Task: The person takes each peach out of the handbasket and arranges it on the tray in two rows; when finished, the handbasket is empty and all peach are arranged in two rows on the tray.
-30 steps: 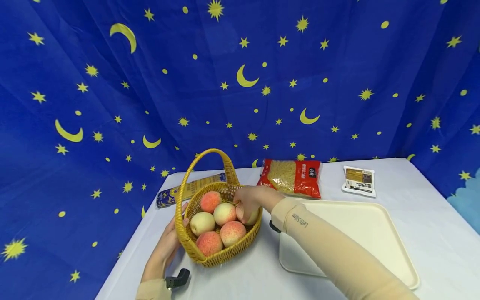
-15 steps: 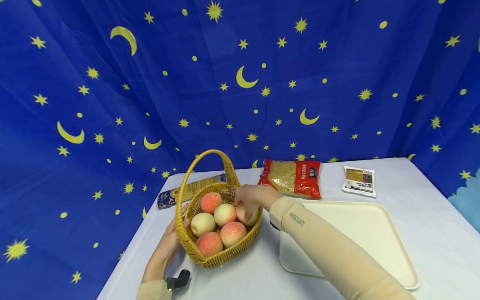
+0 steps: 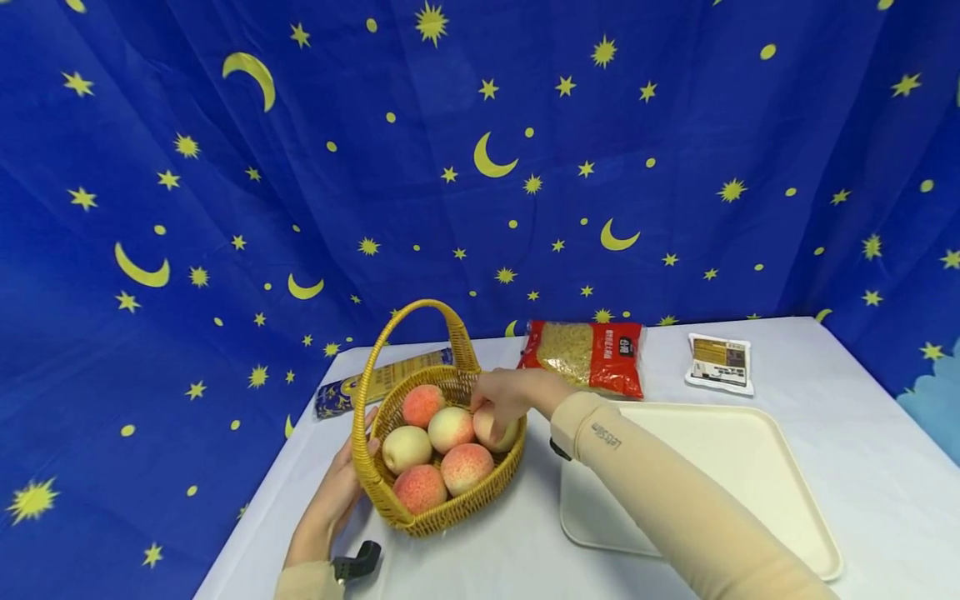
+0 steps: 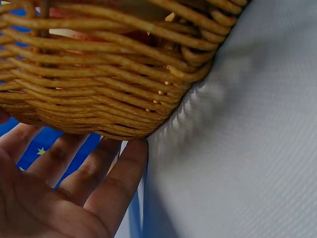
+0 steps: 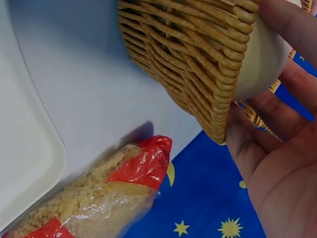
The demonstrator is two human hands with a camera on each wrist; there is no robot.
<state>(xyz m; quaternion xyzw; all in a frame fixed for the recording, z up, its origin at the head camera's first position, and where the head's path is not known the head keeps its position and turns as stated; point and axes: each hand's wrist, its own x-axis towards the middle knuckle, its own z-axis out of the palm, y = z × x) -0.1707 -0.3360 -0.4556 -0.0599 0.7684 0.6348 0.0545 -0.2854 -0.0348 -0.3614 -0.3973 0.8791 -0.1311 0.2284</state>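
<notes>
A yellow wicker basket [image 3: 450,518] with a tall arched handle stands on the table with several peaches in it, some red like the front peach [image 3: 420,488], some pale like the left one [image 3: 406,448]. My right hand [image 3: 516,393] reaches in over the right rim and holds a pale peach [image 5: 260,62], thumb on one side and fingers on the other. That peach lies against the basket wall. On the left, my left hand [image 3: 333,487] rests its extended fingers [image 4: 126,166] against the outside of the basket, low near its base.
A cream tray [image 3: 806,517] lies on the right, partly under the right forearm. Behind are a red bag of pasta [image 3: 618,360], a small white packet [image 3: 718,363] and a long blue-yellow packet [image 3: 390,379] behind the basket. A starry blue curtain [image 3: 420,200] closes the back.
My right hand's fingers have shifted slightly upward on the pale peach, so more of it shows. The left hand and the basket stay in place.
</notes>
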